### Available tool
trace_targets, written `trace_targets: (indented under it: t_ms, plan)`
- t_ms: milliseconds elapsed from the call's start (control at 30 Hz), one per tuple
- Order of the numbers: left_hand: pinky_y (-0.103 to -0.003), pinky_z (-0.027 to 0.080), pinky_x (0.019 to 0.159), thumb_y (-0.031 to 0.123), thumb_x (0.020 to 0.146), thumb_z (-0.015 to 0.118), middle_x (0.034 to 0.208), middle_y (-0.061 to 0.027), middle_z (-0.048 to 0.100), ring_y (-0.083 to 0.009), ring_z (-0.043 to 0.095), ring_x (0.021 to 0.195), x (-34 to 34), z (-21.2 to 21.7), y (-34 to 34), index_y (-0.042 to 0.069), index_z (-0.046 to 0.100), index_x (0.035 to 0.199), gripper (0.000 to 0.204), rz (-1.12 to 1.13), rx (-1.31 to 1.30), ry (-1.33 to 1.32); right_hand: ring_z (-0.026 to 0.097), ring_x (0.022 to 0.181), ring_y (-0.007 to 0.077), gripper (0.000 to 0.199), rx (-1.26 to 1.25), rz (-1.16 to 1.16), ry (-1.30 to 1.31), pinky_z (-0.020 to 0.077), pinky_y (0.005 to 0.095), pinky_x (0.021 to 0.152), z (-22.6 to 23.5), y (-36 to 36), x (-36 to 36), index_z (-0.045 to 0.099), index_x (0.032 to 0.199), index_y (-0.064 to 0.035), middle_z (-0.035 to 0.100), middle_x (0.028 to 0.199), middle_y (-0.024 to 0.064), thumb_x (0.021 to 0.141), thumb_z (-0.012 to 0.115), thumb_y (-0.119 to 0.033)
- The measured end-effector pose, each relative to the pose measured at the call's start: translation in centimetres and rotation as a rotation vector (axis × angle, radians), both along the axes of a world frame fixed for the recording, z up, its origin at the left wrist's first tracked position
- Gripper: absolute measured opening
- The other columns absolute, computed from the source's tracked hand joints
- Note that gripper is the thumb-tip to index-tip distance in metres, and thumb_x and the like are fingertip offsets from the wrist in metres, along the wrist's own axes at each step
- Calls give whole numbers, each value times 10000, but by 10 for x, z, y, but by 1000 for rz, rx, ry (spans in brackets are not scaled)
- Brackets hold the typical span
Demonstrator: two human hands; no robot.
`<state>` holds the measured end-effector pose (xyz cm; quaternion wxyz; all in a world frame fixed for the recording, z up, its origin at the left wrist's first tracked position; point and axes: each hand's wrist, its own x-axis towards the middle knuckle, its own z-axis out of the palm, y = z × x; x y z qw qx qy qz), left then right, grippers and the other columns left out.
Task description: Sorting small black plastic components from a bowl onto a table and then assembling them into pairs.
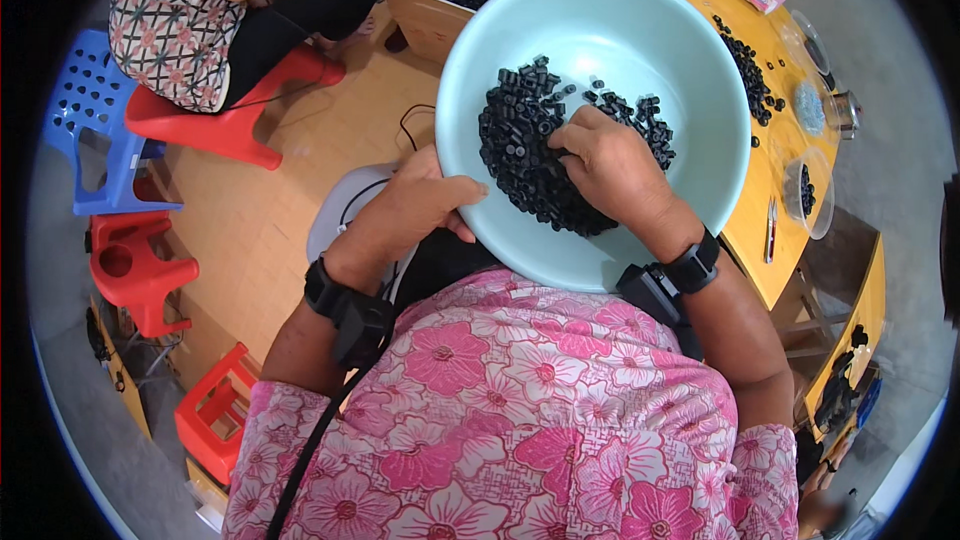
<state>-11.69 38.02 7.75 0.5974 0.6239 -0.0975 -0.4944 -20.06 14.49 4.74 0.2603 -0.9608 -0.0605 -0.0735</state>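
Upper centre: my left grip (427, 190) clasps the basin (708, 90), likely steadying it; right grip (618, 166) curls among parts (522, 145), hold unclear.

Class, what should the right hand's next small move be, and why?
Probably a light pinch at the black parts: the right hand is bent down at them, while the left hand holds the bowl by its rim.

A tan floor (250, 260) stretches between grey walls (900, 110), with a perforated blue stool (118, 105) just beside a wide red stool (240, 132) on the left, two more red stools (150, 280) below, and a yellow table (740, 215) on the right.
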Motion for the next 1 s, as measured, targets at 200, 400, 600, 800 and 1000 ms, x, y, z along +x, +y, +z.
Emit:
trace_targets:
  t_ms: [200,400,600,800,1000]
  plan:
    - [-229,555,602,151,870,588,1053,-85,635,-135,658,820,1,-3,1,-24,493,1256,434,-26,-18,43,641,781,351,105,-112,39,56,537,432,719,6,5,-2,642,882,-21,575,859,141,800,577,-12]
    - [-219,551,604,164,862,588,1052,-86,633,-126,651,829,2,-4,1,-25,493,1262,452,-59,14,8,639,766,369,58,-200,72,99,539,449,703,7,7,-1,588,825,-7,572,847,172,821,538,-35]
    - [-224,558,609,177,861,588,1066,-95,631,-138,657,839,4,-6,1,-23,489,1266,462,-60,14,0,621,707,364,118,-175,37,89,532,438,676,-3,0,-3,596,915,-5,554,836,154,797,590,-15]
    - [-226,562,607,164,872,584,1076,-102,631,-143,661,844,2,-5,2,-25,481,1278,460,-55,-10,4,621,744,375,159,-249,21,116,527,455,723,-3,0,-6,594,925,-2,553,838,158,767,586,11]
    - [-216,564,603,163,876,585,1065,-94,641,-129,665,831,1,-6,2,-32,491,1270,450,-46,-37,15,634,712,290,177,-58,40,97,533,361,650,-3,-11,-6,617,942,26,611,888,149,766,605,9]
